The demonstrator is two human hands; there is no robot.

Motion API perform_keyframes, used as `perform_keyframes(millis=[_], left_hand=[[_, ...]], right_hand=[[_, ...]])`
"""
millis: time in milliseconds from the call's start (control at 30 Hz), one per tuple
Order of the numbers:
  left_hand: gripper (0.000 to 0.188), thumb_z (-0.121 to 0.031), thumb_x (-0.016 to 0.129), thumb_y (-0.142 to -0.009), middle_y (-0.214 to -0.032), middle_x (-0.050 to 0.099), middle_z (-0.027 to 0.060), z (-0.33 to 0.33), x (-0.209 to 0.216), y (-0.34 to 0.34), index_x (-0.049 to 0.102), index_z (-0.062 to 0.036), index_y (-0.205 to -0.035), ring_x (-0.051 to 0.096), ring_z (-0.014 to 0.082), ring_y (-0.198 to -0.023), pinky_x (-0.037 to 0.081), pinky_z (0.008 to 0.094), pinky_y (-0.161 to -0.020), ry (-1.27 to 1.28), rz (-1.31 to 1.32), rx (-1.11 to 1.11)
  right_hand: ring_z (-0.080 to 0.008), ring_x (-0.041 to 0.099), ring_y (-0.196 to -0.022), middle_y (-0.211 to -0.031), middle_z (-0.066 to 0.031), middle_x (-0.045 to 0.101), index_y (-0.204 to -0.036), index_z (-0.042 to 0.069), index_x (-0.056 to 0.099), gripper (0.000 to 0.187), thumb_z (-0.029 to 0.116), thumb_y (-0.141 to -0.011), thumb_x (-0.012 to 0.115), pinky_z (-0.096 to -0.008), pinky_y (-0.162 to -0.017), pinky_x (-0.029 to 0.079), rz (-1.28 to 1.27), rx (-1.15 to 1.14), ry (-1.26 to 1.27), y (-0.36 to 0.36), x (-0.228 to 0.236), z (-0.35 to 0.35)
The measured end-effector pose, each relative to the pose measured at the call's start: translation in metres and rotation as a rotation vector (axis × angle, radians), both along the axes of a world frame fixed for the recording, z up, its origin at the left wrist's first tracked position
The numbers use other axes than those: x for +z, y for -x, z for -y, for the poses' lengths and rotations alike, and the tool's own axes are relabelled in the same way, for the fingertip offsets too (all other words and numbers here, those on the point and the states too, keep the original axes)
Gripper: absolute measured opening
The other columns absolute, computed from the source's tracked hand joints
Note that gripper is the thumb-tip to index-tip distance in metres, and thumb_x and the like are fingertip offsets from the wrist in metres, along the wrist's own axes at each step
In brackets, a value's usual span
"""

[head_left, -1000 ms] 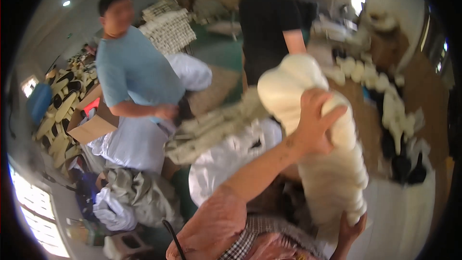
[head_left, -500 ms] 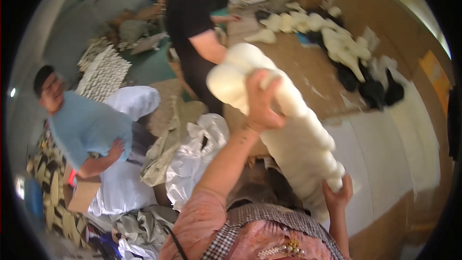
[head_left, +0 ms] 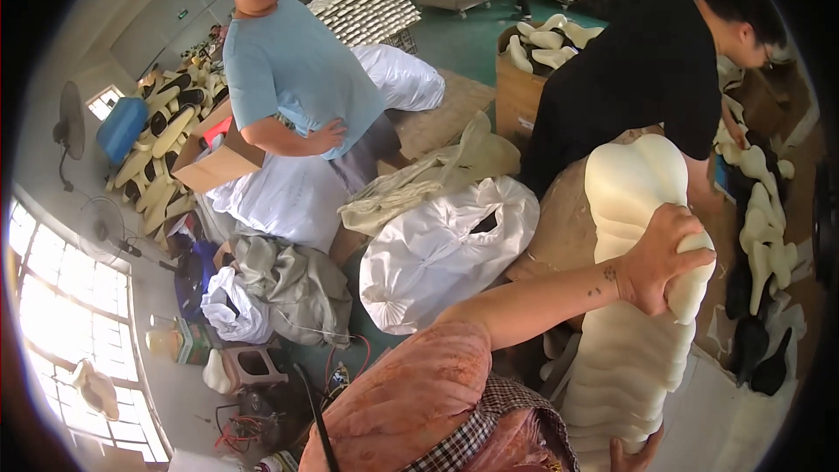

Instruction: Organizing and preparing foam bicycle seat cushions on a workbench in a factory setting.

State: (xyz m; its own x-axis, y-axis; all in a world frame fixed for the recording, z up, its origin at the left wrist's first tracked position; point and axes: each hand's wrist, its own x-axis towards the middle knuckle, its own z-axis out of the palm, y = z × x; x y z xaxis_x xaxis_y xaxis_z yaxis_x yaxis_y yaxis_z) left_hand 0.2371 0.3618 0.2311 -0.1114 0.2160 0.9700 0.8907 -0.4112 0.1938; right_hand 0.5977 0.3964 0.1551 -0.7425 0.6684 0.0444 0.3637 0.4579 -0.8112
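Observation:
A tall stack of cream foam saddle pads (head_left: pixel 625 367) stands in front of me on the right, its rounded layers lying one over another. High on the stack, my left hand (head_left: pixel 662 255) is closed round the narrow end of a pad, with the thumb across it. My right hand (head_left: pixel 636 454) supports the stack low down at the picture's lower edge; its fingers curl round the side and are partly cut off. Beyond the stack, a cardboard-topped table (head_left: pixel 564 227) shows in part.
A person in black (head_left: pixel 629 70) leans over the table beside more cream pads (head_left: pixel 759 227) and black saddle pieces (head_left: pixel 771 363). A person in light blue (head_left: pixel 301 79) stands at the left. White sacks (head_left: pixel 419 267) and a full carton (head_left: pixel 522 96) crowd the floor.
My view has swung left, showing windows and fans. The stack, tilted before, now appears more upright, still between both hands. The person in black has bent over the table.

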Motion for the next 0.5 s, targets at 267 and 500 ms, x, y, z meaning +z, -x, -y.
perform_keyframes(millis=[267,500], left_hand=[[0.067,-0.02,0.074,-0.052,-0.113,0.039,0.0165,0.001,-0.007,-0.005,0.05,-0.0126,-0.115,0.04,0.0375,-0.099,0.032,0.0516,-0.089,0.053,-0.008,0.014],[0.068,-0.018,0.073,-0.054,-0.117,0.038,0.0164,-0.009,0.003,-0.023,0.049,-0.0114,-0.118,0.041,0.0383,-0.101,0.032,0.0505,-0.09,0.008,0.004,-0.055]], right_hand=[[-0.0256,0.049,-0.112,-0.126,-0.0178,0.047,-0.133,-0.001,0.037,0.067,0.012,-0.076,0.07,-0.0331,-0.089,0.046,-0.116,0.358,-0.295,-0.045,-0.126,-0.073],[-0.0335,0.051,-0.114,-0.122,-0.0247,0.052,-0.129,-0.004,0.043,0.073,0.026,-0.072,0.076,-0.039,-0.092,0.044,0.305,0.075,-0.082,-0.037,0.043,-0.004]])
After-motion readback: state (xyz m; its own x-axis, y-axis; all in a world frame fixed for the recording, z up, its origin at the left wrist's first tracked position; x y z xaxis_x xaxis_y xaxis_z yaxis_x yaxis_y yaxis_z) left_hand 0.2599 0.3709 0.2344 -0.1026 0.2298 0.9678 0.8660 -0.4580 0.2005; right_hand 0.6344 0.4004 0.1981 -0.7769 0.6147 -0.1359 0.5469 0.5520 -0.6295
